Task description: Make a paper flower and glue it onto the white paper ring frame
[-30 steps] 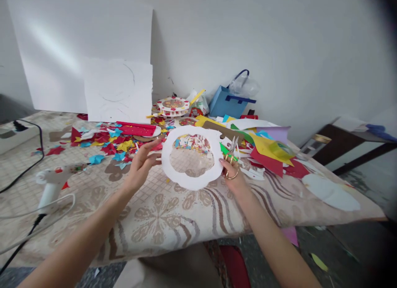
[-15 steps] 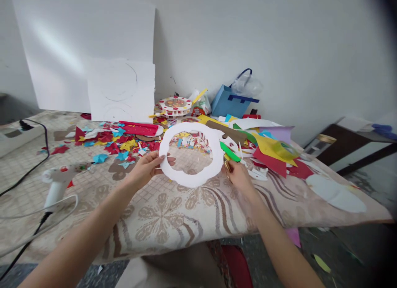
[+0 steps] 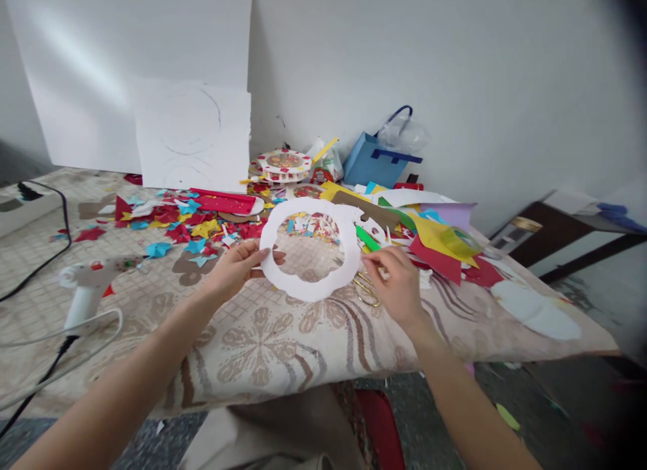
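A white ring with a wavy inner edge, cut from paper or thin foam, is held tilted above the table. My left hand pinches its left rim, thumb in front and fingers behind. At the opposite rim, my right hand is closed, thumb and fingertips at the ring's edge. Gold-handled scissors lie on the tablecloth just below my right hand, their blades partly hidden behind the ring. A green strip lies behind my right fingers.
A white glue gun with its cable stands at left. Coloured paper stars and scraps spread along the back. A decorated round piece, a blue bag and white boards are near the wall. Coloured sheets lie at right.
My right hand has let go of the scissors, which now lie on the table, and has risen to the ring's right edge. My left hand keeps its hold on the ring.
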A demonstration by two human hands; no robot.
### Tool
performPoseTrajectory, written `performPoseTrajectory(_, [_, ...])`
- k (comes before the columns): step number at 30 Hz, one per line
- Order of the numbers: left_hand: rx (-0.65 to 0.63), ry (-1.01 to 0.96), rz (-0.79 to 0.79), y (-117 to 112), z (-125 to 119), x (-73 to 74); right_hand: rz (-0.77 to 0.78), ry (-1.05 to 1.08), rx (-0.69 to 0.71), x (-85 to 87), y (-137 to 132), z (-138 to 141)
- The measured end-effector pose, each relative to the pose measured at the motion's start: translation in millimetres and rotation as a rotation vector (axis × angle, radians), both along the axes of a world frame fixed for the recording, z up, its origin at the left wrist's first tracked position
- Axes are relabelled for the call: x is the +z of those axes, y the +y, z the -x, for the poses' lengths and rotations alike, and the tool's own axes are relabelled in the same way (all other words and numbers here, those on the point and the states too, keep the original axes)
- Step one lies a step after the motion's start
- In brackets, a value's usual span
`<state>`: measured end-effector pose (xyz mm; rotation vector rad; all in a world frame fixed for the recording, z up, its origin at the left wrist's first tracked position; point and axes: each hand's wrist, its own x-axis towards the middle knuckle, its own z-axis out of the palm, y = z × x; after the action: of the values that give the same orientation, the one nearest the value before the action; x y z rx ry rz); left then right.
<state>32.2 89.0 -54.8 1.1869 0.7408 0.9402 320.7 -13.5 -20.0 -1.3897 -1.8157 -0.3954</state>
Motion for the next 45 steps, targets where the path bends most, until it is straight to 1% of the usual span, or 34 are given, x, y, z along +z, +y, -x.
performPoseTrajectory(3, [0.002, 0.013, -0.015, -2, -1, 0.9, 0.116, -0.117, 0.126, 4.3, 8, 24])
performPoseTrajectory(5, [0.008, 0.011, -0.015, -2, -1, 1.5, 0.165, -0.199, 0.149, 2.5, 16, 34])
performPoseTrajectory(10, [-0.014, 0.009, -0.031, -2, -2, 0.5, 0.194, -0.394, 0.103, 2.7, 29, 46])
performPoseTrajectory(17, [-0.027, 0.009, -0.014, -1, -1, -1.2, 0.232, -0.582, 0.026, 10.4, 32, 55])
performPoseTrajectory(23, [-0.031, -0.002, -0.009, -1, -1, -0.2, 0.232, -0.615, 0.009, 5.8, 39, 53])
performPoseTrajectory(26, [-0.016, -0.007, -0.004, -1, -1, 0.7, 0.189, -0.501, 0.049, 5.2, 40, 48])
performPoseTrajectory(29, [-0.008, -0.013, 0.01, -1, -2, 1.2, 0.13, -0.286, 0.103, 9.3, 37, 40])
performPoseTrajectory(31, [-0.006, -0.018, 0.016, -1, -2, 0.9, 0.084, -0.164, 0.114, 14.2, 32, 33])
performPoseTrajectory(33, [0.003, -0.02, 0.015, 0, -2, 0.1, 0.036, -0.08, 0.089, 19.1, 28, 21])
performPoseTrajectory(36, [0.017, -0.018, 0.014, 1, -2, -0.8, 0.003, -0.016, -0.003, 21.5, 20, -4])
performPoseTrajectory(38, [0.021, -0.026, 0.016, 1, -2, -0.4, 0.015, -0.013, -0.073, 17.6, 14, -27])
performPoseTrajectory(40, [0.022, -0.032, 0.026, 1, -2, 1.0, 0.042, -0.026, -0.157, 9.4, 8, -51])
performPoseTrajectory(42, [0.029, -0.026, 0.037, 0, -2, 2.8, 0.112, -0.066, -0.23, -1.6, 0, -73])
performPoseTrajectory(45, [0.038, -0.017, 0.046, -1, -2, 3.9, 0.239, -0.07, -0.416, -18.5, -10, -94])
